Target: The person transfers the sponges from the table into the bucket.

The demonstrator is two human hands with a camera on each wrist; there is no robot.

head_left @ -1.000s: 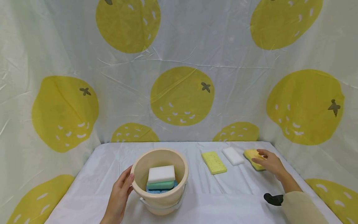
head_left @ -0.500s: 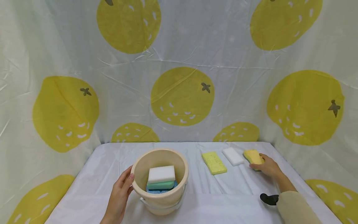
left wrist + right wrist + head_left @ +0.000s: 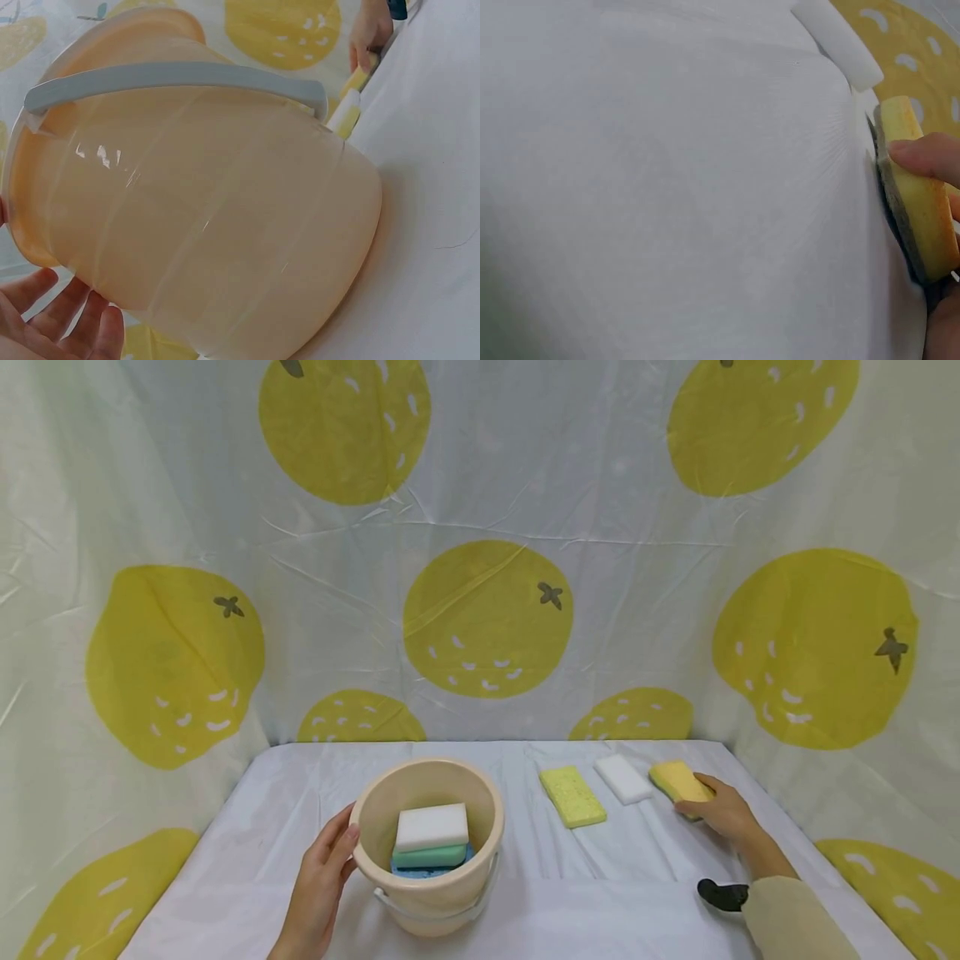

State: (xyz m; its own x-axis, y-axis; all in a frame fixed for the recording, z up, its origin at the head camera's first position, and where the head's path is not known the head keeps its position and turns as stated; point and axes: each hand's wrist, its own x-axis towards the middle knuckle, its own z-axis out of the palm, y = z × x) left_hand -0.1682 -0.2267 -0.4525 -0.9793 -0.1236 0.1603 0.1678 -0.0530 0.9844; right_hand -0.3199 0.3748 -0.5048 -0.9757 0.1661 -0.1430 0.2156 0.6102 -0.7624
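A cream bucket (image 3: 427, 902) with a pale grey handle (image 3: 180, 75) stands left of centre. My left hand (image 3: 322, 872) holds its left side at the rim, fingers against the outer wall in the left wrist view. Inside the bucket lie a white sponge (image 3: 432, 827), a green sponge (image 3: 429, 857) below it and something blue (image 3: 408, 872) at the bottom. Far to the right, my right hand (image 3: 723, 810) grips a yellow sponge (image 3: 678, 780) with a dark scrubbing side facing down. In the right wrist view the thumb presses on that sponge; part of the hand lies outside the frame.
Left of the gripped sponge lie a white sponge (image 3: 624, 778) and a yellow-green sponge (image 3: 573, 797) on the white cloth (image 3: 600, 902). A lemon-patterned curtain (image 3: 487, 502) rises at the back and both sides. A black strap-like piece (image 3: 722, 894) juts from the right wrist.
My right hand has come down onto the yellow sponge and taken hold of it; the sponge now looks slightly tilted. The left hand and bucket have stayed put.
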